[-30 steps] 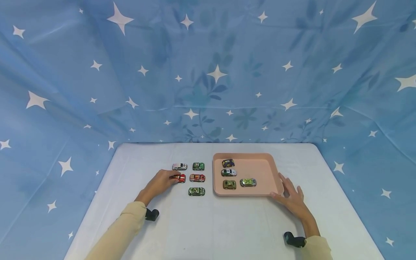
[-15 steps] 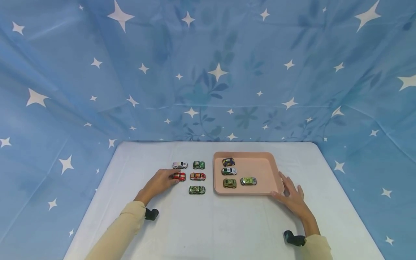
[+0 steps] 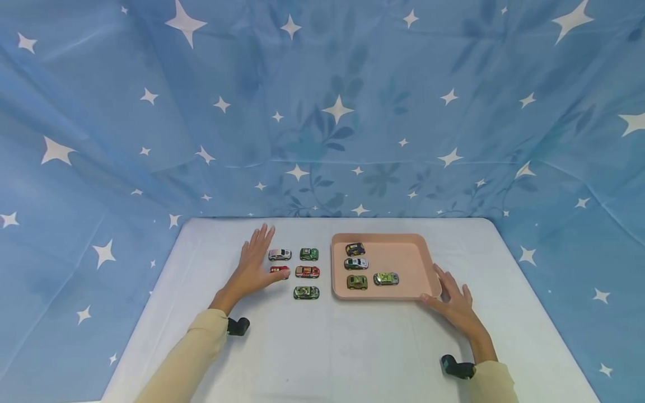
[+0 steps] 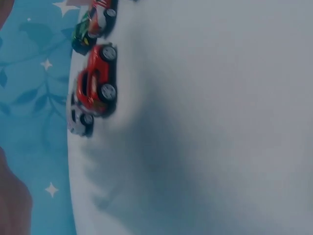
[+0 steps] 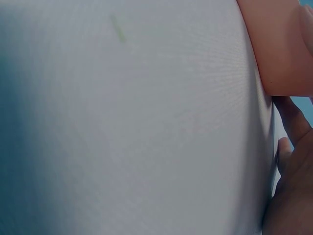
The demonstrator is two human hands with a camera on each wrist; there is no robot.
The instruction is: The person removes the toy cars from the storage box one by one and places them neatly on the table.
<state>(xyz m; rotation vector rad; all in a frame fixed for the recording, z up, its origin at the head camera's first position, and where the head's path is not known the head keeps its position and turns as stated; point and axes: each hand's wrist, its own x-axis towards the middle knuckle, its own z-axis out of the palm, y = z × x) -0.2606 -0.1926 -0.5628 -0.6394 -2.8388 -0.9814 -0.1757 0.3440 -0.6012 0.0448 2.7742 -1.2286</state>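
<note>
Reading the head view with twelve o'clock pointing away from the person, as we do throughout, we record the red toy car (image 4: 93, 83) on the tabletop (image 3: 322, 347) at three o'clock of the left hand (image 3: 249, 272). That hand holds nothing, its fingers extended and thumb spread wide; the thumb overlaps part of the red toy car in the head view, while the left wrist view shows the car apart from the digits visible there. From the same hand we note a white car (image 3: 279, 254) at two o'clock, a green car (image 3: 309, 254) between two and three, an orange-red car (image 3: 307, 272) at three and a camouflage car (image 3: 306, 293) near four.

The right hand (image 3: 457, 309), fingers spread, touches the pink tray (image 3: 410, 254) at its four-o'clock corner. Inside, we count four: a dark blue car (image 3: 355, 249) at ten, a white-and-green car (image 3: 356, 263) at nine, an olive car (image 3: 357, 282) at eight and a bright green car (image 3: 386, 279) at six.
</note>
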